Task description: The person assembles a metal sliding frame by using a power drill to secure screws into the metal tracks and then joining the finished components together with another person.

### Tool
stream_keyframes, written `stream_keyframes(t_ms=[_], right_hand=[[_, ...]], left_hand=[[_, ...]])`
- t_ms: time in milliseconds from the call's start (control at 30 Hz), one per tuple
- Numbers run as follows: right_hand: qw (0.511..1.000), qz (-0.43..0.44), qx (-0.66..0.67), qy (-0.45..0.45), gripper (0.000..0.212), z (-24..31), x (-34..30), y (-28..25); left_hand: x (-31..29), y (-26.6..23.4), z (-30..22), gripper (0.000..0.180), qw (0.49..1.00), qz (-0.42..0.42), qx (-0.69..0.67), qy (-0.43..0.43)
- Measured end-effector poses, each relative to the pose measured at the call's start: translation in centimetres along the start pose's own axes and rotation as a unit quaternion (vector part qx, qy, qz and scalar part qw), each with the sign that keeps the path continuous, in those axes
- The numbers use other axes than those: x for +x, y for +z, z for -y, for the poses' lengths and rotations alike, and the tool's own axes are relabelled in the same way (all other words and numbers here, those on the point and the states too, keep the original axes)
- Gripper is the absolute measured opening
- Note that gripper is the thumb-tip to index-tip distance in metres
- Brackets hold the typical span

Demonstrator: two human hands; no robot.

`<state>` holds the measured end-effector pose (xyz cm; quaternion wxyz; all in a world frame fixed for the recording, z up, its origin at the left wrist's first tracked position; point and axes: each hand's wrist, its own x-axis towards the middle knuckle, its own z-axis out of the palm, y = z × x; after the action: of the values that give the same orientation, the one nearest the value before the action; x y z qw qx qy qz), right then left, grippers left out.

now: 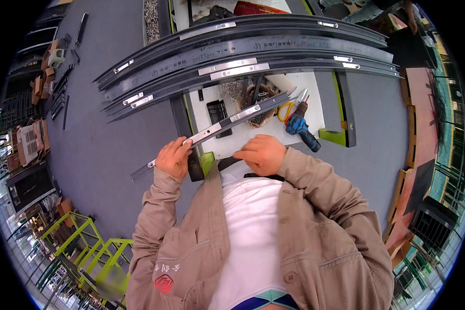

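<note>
My left hand (173, 158) is closed around a short dark metal profile (231, 122) with silver fittings along it. The profile slants up to the right over a white worktop (315, 93). Near my waist, at the worktop's near edge, my right hand (263, 155) is apart from the profile. Its fingers are curled in, and whatever they may hold is hidden. Beyond the profile stands a basket (256, 120) of small dark parts. To its right lie yellow-handled scissors (283, 110) and a blue cordless drill (304, 132). A black tray (217, 112) lies left of the basket.
Several long grey metal profiles (274, 49) with silver fittings span the far side, across a green-and-black frame (341, 103). Boxes (32, 142) line the left edge. Green metal frames (82, 235) stand at lower left. Another person's arm (411, 18) shows at upper right.
</note>
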<state>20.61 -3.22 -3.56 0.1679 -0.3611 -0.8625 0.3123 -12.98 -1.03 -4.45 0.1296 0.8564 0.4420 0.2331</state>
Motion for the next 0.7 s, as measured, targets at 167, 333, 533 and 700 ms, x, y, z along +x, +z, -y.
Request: stream_keyframes(t_ms=[167, 333, 533, 700], right_hand=[[0.944, 0.077, -0.09, 0.309, 0.03, -9.3, -5.5, 6.5], [0.913, 0.14, -0.268, 0.273, 0.028, -15.8, -0.7, 7.3], [0.883, 0.233, -0.209, 0.351, 0.028, -19.6, 4.7, 11.7], [0.901, 0.211, -0.141, 0.353, 0.024, -20.6, 4.7, 11.0]], left_hand=[[0.1, 0.4, -0.9, 0.041, 0.999, -0.006, 0.012, -0.045], [0.6, 0.6, -1.7, 0.036, 0.995, 0.0, 0.017, -0.097], [0.1, 1.0, -2.0, 0.038, 0.991, -0.004, 0.018, -0.134], [-0.1, 1.4, -2.4, 0.038, 0.987, -0.014, 0.02, -0.161]])
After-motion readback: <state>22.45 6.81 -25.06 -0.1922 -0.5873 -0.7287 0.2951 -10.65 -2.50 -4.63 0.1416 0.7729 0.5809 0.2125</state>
